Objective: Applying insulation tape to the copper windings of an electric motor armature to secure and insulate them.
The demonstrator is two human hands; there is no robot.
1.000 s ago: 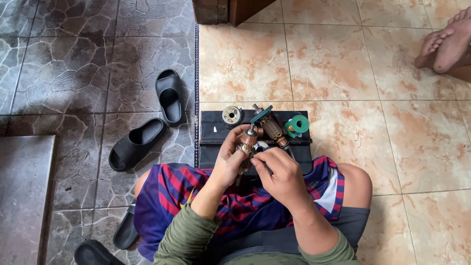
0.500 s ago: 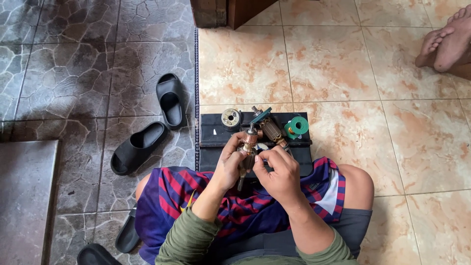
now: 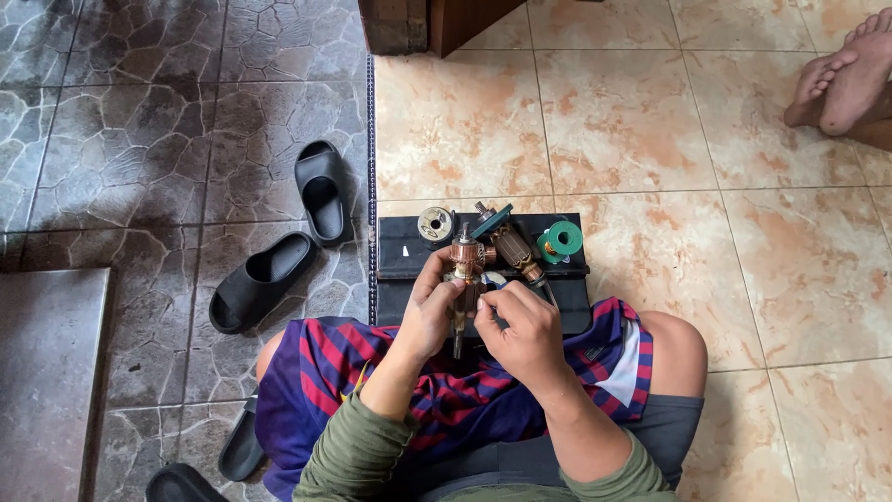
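Both hands have drawn slightly nearer the lap.
Left hand (image 3: 429,311) grips the copper motor armature (image 3: 465,271) upright; right hand (image 3: 522,327) pinches closed beside it, contents unclear.

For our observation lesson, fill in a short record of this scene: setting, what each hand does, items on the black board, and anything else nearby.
Setting: a person sits on a tiled floor, seen from above
Left hand: grips a copper-wound motor armature, held upright
Right hand: fingers pinched beside the armature; what they hold is too small to tell
Black board: carries a second armature, a green wire spool and a silver spool
Nearby: black slippers on the dark stone; another person's bare feet at top right
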